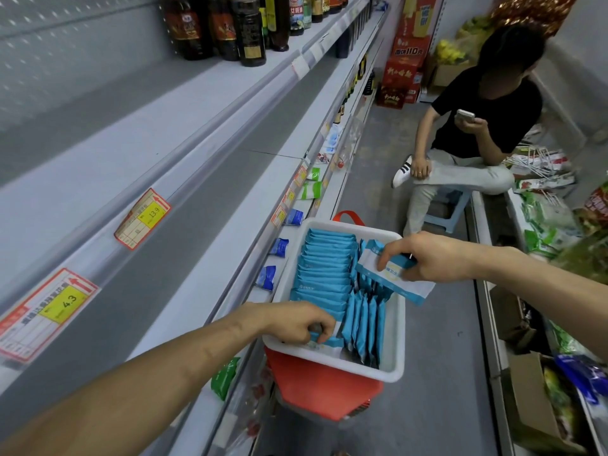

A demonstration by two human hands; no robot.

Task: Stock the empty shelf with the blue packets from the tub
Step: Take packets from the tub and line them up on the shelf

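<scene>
- Blue packets (324,278) fill the white tub (393,343), lower centre.
- Right hand (424,258) pinches one packet (391,279) lifted clear; left hand (296,322) closes on another at the near rim.
- Best lifted straight up, then carried left to the empty shelf (158,245).

The white tub (396,327) is packed with blue packets (324,278), one row stacked flat along its shelf side and another standing on edge at its near end. One blue-and-white packet (393,279) is lifted, tilted, above the tub's aisle-side rim. The grey shelf (184,222) beside the tub lies bare.
</scene>
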